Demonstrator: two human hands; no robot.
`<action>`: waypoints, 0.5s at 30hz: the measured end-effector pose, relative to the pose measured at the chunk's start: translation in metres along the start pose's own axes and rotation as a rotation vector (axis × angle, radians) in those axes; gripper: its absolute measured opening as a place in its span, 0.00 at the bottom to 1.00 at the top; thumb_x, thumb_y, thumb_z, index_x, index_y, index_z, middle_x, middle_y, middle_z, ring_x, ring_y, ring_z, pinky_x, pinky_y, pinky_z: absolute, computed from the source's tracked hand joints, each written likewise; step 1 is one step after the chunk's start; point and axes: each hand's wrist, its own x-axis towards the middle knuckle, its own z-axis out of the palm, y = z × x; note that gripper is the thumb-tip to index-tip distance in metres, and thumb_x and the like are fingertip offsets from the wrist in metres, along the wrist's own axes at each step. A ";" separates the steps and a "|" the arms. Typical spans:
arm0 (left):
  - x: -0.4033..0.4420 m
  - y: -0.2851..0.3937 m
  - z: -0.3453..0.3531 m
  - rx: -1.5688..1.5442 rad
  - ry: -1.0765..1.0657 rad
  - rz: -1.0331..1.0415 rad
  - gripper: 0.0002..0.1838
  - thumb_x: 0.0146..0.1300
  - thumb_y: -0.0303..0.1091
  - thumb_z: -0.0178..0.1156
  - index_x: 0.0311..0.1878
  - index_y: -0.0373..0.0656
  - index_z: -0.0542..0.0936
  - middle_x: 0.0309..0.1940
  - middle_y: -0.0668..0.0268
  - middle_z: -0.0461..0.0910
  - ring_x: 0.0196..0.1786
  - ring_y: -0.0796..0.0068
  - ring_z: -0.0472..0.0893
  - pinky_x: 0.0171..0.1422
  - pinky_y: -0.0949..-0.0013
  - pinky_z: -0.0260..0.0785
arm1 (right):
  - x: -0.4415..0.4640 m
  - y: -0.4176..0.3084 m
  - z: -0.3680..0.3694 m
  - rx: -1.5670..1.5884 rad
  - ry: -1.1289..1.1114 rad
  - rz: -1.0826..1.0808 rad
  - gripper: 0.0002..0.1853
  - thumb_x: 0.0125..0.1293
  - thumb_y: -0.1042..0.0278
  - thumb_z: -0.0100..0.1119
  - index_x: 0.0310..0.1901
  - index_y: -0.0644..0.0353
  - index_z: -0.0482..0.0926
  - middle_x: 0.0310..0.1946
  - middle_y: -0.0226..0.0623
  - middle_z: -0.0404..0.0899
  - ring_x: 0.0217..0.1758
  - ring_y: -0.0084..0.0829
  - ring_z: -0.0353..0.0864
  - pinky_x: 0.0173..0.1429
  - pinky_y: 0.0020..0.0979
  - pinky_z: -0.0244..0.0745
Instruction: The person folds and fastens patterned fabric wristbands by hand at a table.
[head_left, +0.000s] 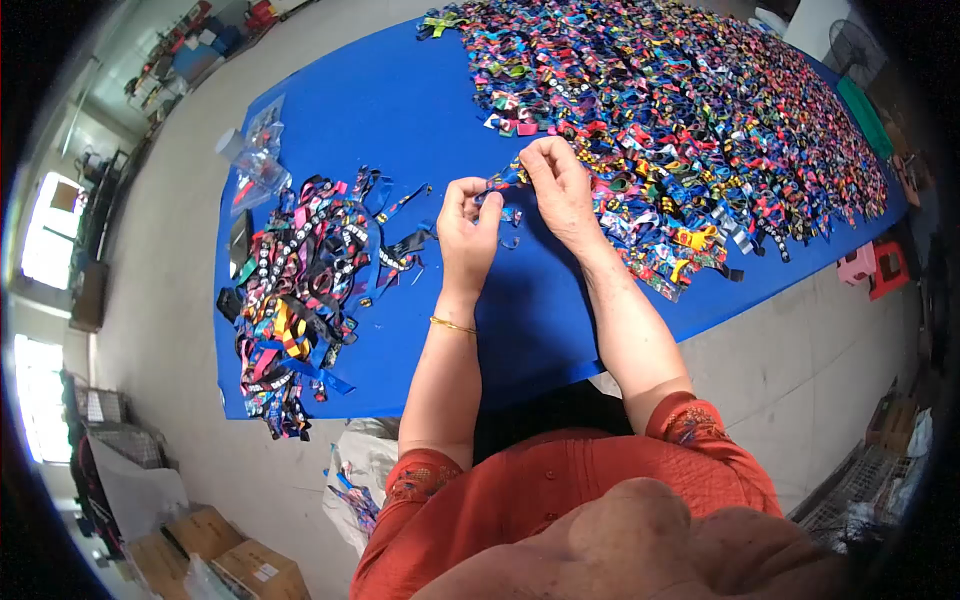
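Observation:
Above the blue-covered table, my left hand and my right hand are close together, fingers pinched. Between them runs a short patterned fabric strip, mostly blue with some red and yellow. Each hand grips part of it, and the fingers hide its ends. To the left lies a loose heap of printed fabric strips, in black, pink, blue and yellow. Beyond my right hand spreads a very large mass of small looped strips in many colours.
Clear plastic bags lie at the blue table's left side. Beneath the near edge is a whitish sack with strips in it. Cardboard boxes stand on the floor at lower left, and a red stool at right.

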 end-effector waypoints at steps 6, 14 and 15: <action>0.006 0.000 -0.008 -0.529 -0.099 -0.340 0.13 0.74 0.24 0.53 0.58 0.30 0.75 0.51 0.56 0.82 0.49 0.70 0.85 0.56 0.68 0.80 | -0.004 -0.008 0.004 -0.042 -0.079 -0.002 0.08 0.77 0.64 0.58 0.43 0.60 0.75 0.28 0.23 0.73 0.29 0.13 0.70 0.30 0.21 0.66; 0.005 0.004 -0.012 -0.636 -0.076 -0.100 0.11 0.73 0.22 0.49 0.52 0.32 0.78 0.54 0.51 0.81 0.58 0.67 0.80 0.66 0.65 0.72 | -0.002 -0.002 0.004 0.087 -0.061 0.091 0.08 0.77 0.64 0.59 0.42 0.58 0.75 0.23 0.21 0.71 0.23 0.13 0.68 0.26 0.20 0.62; 0.006 0.010 -0.014 -0.685 -0.044 -0.151 0.11 0.74 0.25 0.48 0.52 0.32 0.78 0.53 0.51 0.81 0.58 0.67 0.80 0.66 0.65 0.72 | -0.002 -0.002 0.004 0.074 -0.070 0.098 0.08 0.76 0.64 0.59 0.42 0.58 0.75 0.24 0.21 0.71 0.23 0.13 0.67 0.26 0.20 0.62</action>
